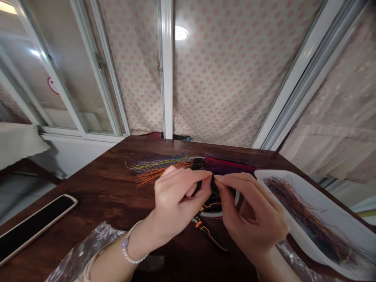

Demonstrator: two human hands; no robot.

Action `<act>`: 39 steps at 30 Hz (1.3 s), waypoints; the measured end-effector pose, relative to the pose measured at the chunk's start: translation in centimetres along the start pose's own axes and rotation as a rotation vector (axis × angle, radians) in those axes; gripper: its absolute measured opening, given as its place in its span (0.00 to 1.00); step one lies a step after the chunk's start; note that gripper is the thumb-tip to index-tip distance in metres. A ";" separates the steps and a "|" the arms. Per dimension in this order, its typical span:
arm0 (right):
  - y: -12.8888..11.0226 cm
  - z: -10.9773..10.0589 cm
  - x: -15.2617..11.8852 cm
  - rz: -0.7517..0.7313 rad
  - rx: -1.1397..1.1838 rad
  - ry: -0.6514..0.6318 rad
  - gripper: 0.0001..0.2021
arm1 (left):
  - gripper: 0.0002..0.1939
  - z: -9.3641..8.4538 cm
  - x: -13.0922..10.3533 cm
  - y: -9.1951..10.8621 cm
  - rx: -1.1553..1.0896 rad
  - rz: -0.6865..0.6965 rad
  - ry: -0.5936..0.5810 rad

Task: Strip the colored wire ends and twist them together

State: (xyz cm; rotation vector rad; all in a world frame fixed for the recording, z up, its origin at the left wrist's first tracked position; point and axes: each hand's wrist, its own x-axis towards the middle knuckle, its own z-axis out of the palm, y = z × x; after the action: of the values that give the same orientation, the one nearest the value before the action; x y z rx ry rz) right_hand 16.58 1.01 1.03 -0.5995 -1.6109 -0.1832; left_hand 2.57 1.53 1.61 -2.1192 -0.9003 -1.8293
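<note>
My left hand (179, 192) is closed in a pinch, thumb against forefinger, over the round dish. My right hand (252, 207) pinches the same way just beside it, the fingertips almost meeting. Between them is what looks like a thin wire (213, 176), too fine to follow along its length. Behind the hands lies the dark round dish with a pale rim (216, 214), partly hidden. Orange-and-black pliers (208, 233) rest at its near edge. Yellow, blue and orange wires (158, 166) fan out to the left; red and purple wires (227, 162) lie to the right.
A white plastic tray (293, 180) with a heap of mixed thin wires (308, 215) stands on the right of the dark wooden table (102, 176). A phone (38, 223) lies at the left edge. Clear plastic (91, 243) sits under my left forearm. Curtained windows rise behind.
</note>
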 end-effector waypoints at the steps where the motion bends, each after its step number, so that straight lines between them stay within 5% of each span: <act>1: -0.1 0.0 0.0 -0.005 0.007 0.002 0.15 | 0.05 0.0 0.0 0.1 -0.020 -0.027 0.018; 17: 0.1 -0.4 0.3 0.064 0.267 -0.013 0.16 | 0.07 -0.6 0.9 1.2 -0.537 -0.486 -0.022; 29: 0.1 -1.1 0.6 0.144 0.292 -0.085 0.12 | 0.06 -1.5 1.3 0.9 -0.504 -0.401 -0.150; 39: 0.3 -2.0 0.7 -0.008 0.062 -0.130 0.15 | 0.07 -2.3 1.6 0.5 -0.300 -0.162 -0.266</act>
State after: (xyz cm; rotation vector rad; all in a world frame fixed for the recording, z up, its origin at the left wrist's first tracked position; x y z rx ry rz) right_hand 18.44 0.58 1.87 -0.5668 -1.7378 -0.1009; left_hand 1.07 0.44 3.69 -2.5919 -0.9267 -1.8905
